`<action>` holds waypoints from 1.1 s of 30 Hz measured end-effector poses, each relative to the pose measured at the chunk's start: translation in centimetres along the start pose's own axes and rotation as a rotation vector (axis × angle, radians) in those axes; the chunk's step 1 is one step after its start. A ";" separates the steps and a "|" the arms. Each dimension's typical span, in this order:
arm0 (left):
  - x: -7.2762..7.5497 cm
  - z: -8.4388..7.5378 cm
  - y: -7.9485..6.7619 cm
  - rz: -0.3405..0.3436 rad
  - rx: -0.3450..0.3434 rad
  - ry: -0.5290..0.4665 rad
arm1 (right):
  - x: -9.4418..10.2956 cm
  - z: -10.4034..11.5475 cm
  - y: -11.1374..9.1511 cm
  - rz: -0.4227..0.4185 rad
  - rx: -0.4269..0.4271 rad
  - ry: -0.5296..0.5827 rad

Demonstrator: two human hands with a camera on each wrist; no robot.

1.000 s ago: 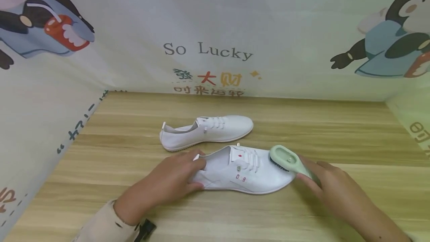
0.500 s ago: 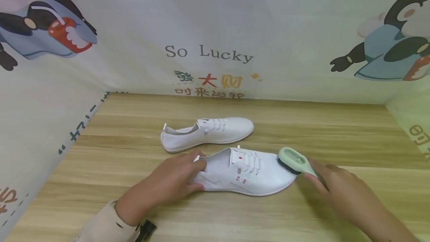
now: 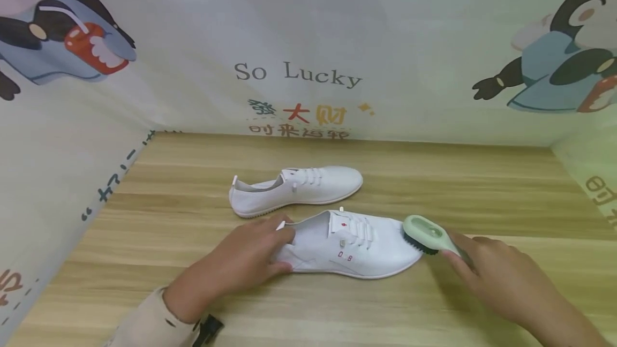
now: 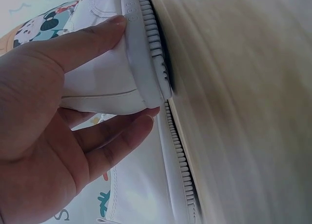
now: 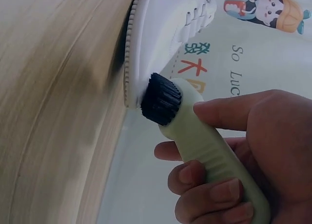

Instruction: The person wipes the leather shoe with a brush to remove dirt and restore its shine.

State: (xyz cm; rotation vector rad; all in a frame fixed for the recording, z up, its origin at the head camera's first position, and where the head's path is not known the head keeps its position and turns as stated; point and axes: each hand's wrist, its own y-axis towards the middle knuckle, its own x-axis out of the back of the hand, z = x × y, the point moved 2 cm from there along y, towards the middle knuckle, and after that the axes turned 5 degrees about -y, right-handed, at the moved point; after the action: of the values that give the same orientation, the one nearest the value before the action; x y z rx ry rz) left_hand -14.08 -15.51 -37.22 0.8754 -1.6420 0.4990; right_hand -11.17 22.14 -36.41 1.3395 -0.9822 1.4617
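A white lace-up shoe (image 3: 385,245) stands on its sole with the toe pointing right. My left hand (image 3: 246,253) grips its heel, thumb on the near side and fingers over the back; in the left wrist view the thumb (image 4: 92,43) presses beside the sole. My right hand (image 3: 501,277) holds a pale green shoe brush (image 3: 426,233) by the handle. Its dark bristles (image 5: 162,99) touch the toe of the shoe, as the right wrist view shows up close. The second white shoe (image 3: 323,186) lies just behind, also toe to the right.
The wood-grain tabletop (image 3: 482,191) runs back to a pale printed backdrop (image 3: 424,42) with lettering and cartoon figures, which also closes off both sides. Near the left sleeve (image 3: 154,320), a small black strap end (image 3: 209,330) sticks out at the front.
The brush in my right hand has slid to the right and slightly down, from the upper front of the shoe to its toe tip. My left hand keeps its grip on the heel.
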 end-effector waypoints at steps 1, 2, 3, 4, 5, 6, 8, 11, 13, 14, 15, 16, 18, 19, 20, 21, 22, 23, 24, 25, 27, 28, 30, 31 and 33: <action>0.0 0.0 0.0 -0.004 0.000 0.002 | 0.1 0.1 0.0 0.001 -0.001 0.003; 0.1 0.0 -0.1 -0.007 -0.002 0.003 | 0.1 0.1 0.1 0.007 0.001 0.005; 0.1 0.0 -0.1 -0.007 -0.003 0.004 | 0.1 0.2 0.1 0.014 0.004 0.010; 0.1 0.0 -0.1 -0.006 -0.007 0.004 | 0.1 0.3 0.1 0.022 0.003 0.016; 0.1 0.0 -0.1 -0.004 -0.009 0.002 | 0.1 0.3 0.0 0.025 0.005 0.018; 0.1 0.0 -0.1 -0.003 -0.011 0.001 | 0.1 0.4 0.0 0.023 0.008 0.021; 0.1 0.0 -0.1 -0.004 -0.011 0.003 | 0.0 0.5 0.0 0.016 0.015 0.023; 0.1 0.0 -0.1 -0.010 -0.006 0.009 | -0.2 0.7 0.0 -0.010 0.025 0.027; 0.1 0.0 0.0 -0.010 -0.006 0.010 | -0.3 0.8 0.0 -0.015 0.031 0.031; 0.1 0.0 0.0 -0.008 -0.006 0.008 | -0.4 0.9 0.0 -0.013 0.033 0.031; 0.1 0.1 0.0 -0.004 -0.005 0.007 | -0.5 1.0 0.0 -0.017 0.038 0.031; 0.1 0.1 0.0 -0.001 -0.004 0.004 | -0.6 1.1 0.0 -0.023 0.044 0.034; 0.1 0.1 0.1 0.000 -0.002 0.003 | -0.7 1.3 0.1 -0.048 0.055 0.038; 0.1 0.1 0.1 -0.002 -0.002 0.004 | -0.8 1.4 0.2 -0.063 0.059 0.038; 0.1 0.1 0.1 -0.005 -0.002 0.005 | -0.9 1.6 0.2 -0.081 0.063 0.037; 0.1 0.1 0.1 -0.008 -0.003 0.007 | -0.9 1.7 0.3 -0.101 0.067 0.039; 0.1 0.1 0.1 -0.010 -0.005 0.007 | -1.0 1.8 0.3 -0.118 0.071 0.041; 0.1 0.1 0.1 -0.010 -0.009 0.008 | -1.1 1.9 0.3 -0.132 0.069 0.040; 0.1 0.0 0.2 -0.009 -0.012 0.006 | -1.2 2.0 0.3 -0.143 0.066 0.036; 0.0 0.0 0.2 -0.006 -0.014 0.005 | -1.3 2.0 0.3 -0.153 0.063 0.034; 0.0 0.0 0.1 0.003 -0.014 0.002 | -1.5 2.2 0.3 -0.167 0.057 0.039; 0.0 0.0 0.1 0.005 -0.012 0.001 | -1.5 2.2 0.3 -0.173 0.056 0.043; 0.0 0.0 0.0 0.005 -0.007 0.004 | -1.5 2.3 0.4 -0.182 0.052 0.048; 0.0 0.0 0.0 0.002 -0.006 0.006 | -1.4 2.4 0.5 -0.183 0.050 0.051; -0.1 -0.1 0.0 -0.002 -0.007 0.010 | -1.5 2.4 0.5 -0.178 0.043 0.056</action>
State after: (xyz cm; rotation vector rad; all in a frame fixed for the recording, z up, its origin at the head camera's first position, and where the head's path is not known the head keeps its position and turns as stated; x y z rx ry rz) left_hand -14.02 -15.47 -37.26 0.8685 -1.6330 0.4955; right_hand -10.97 19.59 -37.62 1.3731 -0.7786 1.3841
